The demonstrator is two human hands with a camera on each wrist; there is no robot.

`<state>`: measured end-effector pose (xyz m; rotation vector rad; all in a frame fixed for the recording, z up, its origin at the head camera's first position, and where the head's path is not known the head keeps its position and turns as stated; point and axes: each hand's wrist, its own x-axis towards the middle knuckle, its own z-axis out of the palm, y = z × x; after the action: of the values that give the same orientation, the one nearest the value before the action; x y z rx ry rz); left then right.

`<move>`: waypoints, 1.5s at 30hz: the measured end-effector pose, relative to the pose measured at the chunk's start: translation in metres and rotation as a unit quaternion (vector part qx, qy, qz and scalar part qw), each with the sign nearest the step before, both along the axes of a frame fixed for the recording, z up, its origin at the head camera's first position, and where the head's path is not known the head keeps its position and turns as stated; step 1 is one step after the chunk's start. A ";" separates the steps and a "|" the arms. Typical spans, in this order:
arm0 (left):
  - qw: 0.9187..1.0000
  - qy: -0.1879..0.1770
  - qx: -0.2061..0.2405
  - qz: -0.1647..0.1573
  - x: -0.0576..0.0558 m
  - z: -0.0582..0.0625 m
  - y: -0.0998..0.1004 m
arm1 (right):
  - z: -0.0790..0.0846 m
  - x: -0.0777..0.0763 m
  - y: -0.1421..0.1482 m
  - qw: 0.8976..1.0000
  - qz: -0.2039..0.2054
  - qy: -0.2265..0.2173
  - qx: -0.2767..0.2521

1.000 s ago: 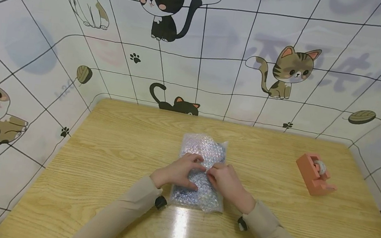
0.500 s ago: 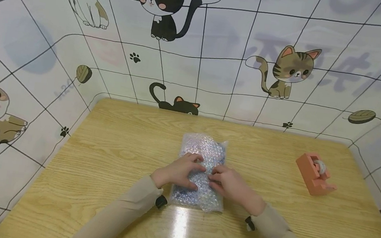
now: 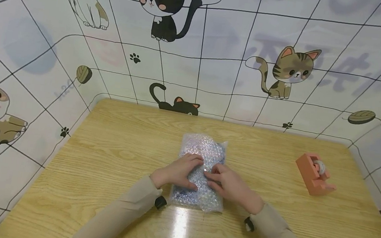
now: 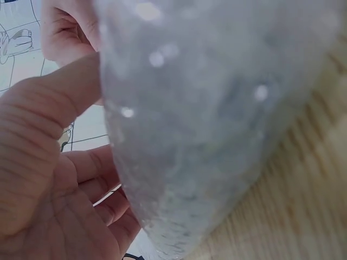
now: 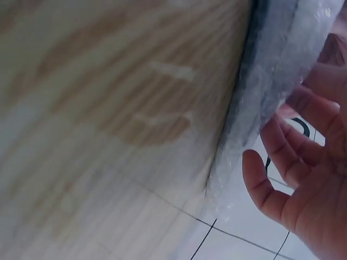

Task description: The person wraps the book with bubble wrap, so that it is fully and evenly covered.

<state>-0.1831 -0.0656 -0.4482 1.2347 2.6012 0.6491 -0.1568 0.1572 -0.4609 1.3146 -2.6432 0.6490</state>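
Observation:
A flat package in bubble wrap [image 3: 203, 144] lies on the wooden table, with something bluish showing through the clear layers. My left hand [image 3: 180, 171] rests on its left half, thumb and fingers spread over the wrap. On the right half, my right hand [image 3: 232, 185] touches the middle of the wrap with its fingertips, right by a small whitish spot. The left wrist view has the wrap's side [image 4: 206, 119] close up, thumb [image 4: 70, 89] over its top. In the right wrist view, the other fingers [image 5: 282, 157] hang loosely bent beside the package.
An orange tape dispenser [image 3: 311, 177] with a roll of tape [image 3: 320, 166] in it stands at the right of the table [image 3: 131, 139]. A white wall covering [image 3: 217, 74] with cat drawings and grid lines borders the table's back and sides.
My right hand has shifted slightly right, and its fingertip has then slid left over the wrap. My left index finger has drawn back a little from the middle. The package stays put.

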 end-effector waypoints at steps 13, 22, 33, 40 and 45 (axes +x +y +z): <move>1.000 0.012 0.015 -0.003 -0.001 -0.003 -0.001 | 0.002 0.000 0.005 0.999 0.016 -0.040 -0.014; 1.000 -0.021 0.015 0.010 -0.002 -0.005 0.000 | -0.003 -0.005 0.002 0.999 -0.001 -0.039 0.011; 0.999 -0.021 0.022 0.010 -0.003 -0.006 -0.001 | -0.005 -0.008 0.005 0.996 -0.006 -0.084 0.000; 0.999 -0.028 0.019 0.012 -0.004 -0.007 0.000 | -0.003 -0.010 0.002 0.997 -0.008 -0.069 0.023; 0.999 -0.026 0.025 0.009 -0.003 -0.007 0.000 | -0.004 -0.009 0.005 0.998 0.004 -0.067 -0.008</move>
<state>-0.1860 -0.0658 -0.4551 1.1929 2.5721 0.7427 -0.1660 0.1620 -0.4653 1.3223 -2.7326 0.7847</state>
